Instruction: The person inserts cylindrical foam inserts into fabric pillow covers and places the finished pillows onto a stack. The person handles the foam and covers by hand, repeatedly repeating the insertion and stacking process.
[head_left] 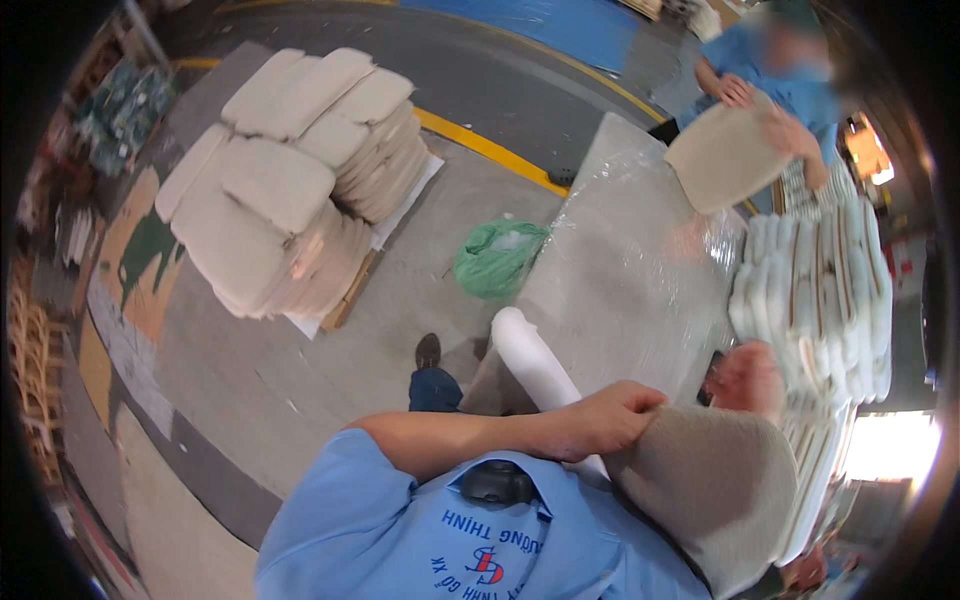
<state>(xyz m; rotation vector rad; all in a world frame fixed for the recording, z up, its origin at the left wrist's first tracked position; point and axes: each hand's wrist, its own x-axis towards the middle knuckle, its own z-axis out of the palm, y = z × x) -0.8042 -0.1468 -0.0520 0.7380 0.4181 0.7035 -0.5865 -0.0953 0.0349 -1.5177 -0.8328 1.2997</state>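
A grey-beige fabric seat cushion (705, 480) is tilted up against my front at the lower right. Closed round its upper left corner, my left hand (625, 412) pinches the fabric edge. My right hand (752, 378) is by the cushion's upper right edge, smeared by motion, so its fingers cannot be made out. Beyond the cushion lies a table (630, 260) covered in clear plastic film. A white roll (535, 355) sticks out along the table's near left edge, partly hidden behind my left forearm.
Across the table a co-worker in blue holds another beige cushion (730, 155). Stacked white-edged cushions (815, 290) rise at the right. Piles of beige cushions (265, 190) stand on a pallet at the left. A green plastic bag (497, 262) sits beside the table.
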